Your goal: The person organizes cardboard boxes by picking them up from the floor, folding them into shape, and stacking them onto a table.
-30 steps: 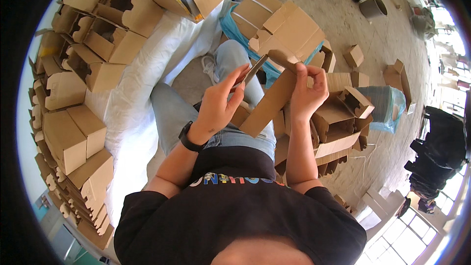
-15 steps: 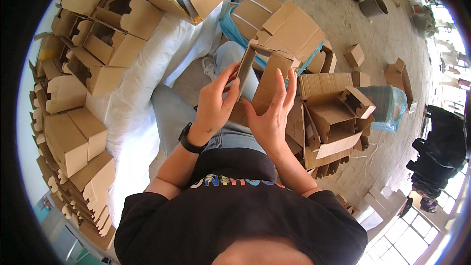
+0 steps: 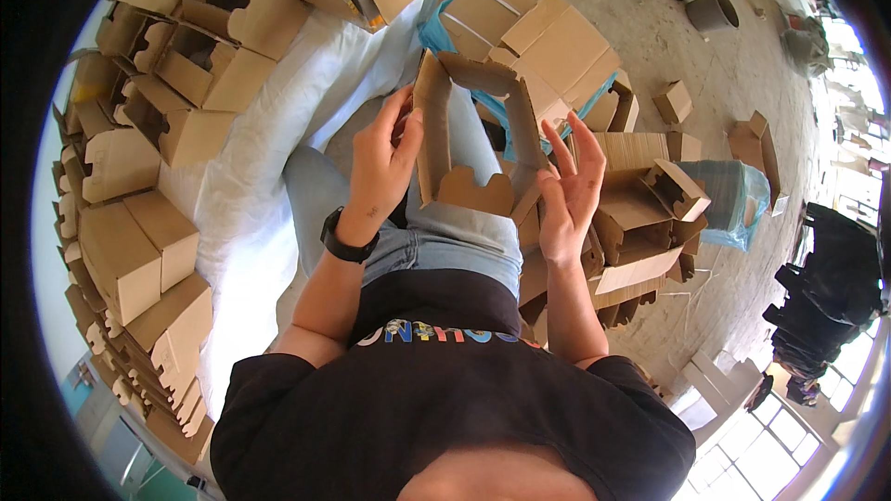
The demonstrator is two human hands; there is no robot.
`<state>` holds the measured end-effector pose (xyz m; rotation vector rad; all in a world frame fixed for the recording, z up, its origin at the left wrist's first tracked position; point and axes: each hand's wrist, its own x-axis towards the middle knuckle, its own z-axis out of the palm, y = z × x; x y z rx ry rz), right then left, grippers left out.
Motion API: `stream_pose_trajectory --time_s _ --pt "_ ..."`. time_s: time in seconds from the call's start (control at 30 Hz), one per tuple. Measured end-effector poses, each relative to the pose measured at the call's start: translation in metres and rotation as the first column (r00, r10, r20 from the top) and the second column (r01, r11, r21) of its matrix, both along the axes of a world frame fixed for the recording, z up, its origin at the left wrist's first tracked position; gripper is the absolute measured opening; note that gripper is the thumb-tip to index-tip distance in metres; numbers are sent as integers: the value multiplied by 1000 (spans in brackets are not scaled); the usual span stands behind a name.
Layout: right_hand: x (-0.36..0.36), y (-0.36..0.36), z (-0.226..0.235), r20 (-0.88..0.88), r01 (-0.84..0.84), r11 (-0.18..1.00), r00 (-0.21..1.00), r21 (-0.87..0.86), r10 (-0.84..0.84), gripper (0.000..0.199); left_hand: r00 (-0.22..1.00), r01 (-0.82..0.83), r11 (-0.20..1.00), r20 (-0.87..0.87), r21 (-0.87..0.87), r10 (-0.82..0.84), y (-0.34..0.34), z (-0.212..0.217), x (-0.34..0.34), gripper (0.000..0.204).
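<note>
A brown cardboard box [image 3: 475, 134], opened into a hollow sleeve with flaps, is held up over my lap. My left hand [image 3: 382, 167] grips its left wall, thumb and fingers pinching the edge. My right hand [image 3: 566, 190] presses flat against its right wall with the fingers spread. I wear a black wristwatch [image 3: 345, 239] on the left wrist. Blue jeans show through the box's open middle.
Stacks of folded brown boxes [image 3: 139, 176] line the left on a white sheet [image 3: 264, 167]. More folded boxes [image 3: 640, 213] pile at my right. Flat cardboard bundles [image 3: 538, 37] lie ahead. A grey bucket [image 3: 713, 9] stands on the concrete floor. A person in dark clothes [image 3: 826, 297] is at the far right.
The flat cardboard piece has been pulled open into a box sleeve and raised. My right hand has shifted from gripping its edge to pressing flat on its right side.
</note>
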<state>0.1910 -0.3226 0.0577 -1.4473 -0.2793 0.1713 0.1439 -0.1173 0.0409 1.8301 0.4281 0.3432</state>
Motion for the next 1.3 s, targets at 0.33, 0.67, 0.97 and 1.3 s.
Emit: stream_pose_trajectory --time_s 0.33,0.67,0.97,1.3 --pt "18 -15 22 552 262 644 778 -719 299 31 988 99 995 115 34 -102 10 -10 13 51" --pt "27 -16 20 256 108 700 960 -706 110 22 959 276 944 117 -182 -258 29 -7 28 54" --pt "20 -12 43 393 194 447 823 -873 410 47 957 270 957 133 -103 -256 24 -11 28 54" --pt "19 -3 47 286 90 379 818 -921 500 41 929 342 938 135 54 -346 20 -4 19 57"
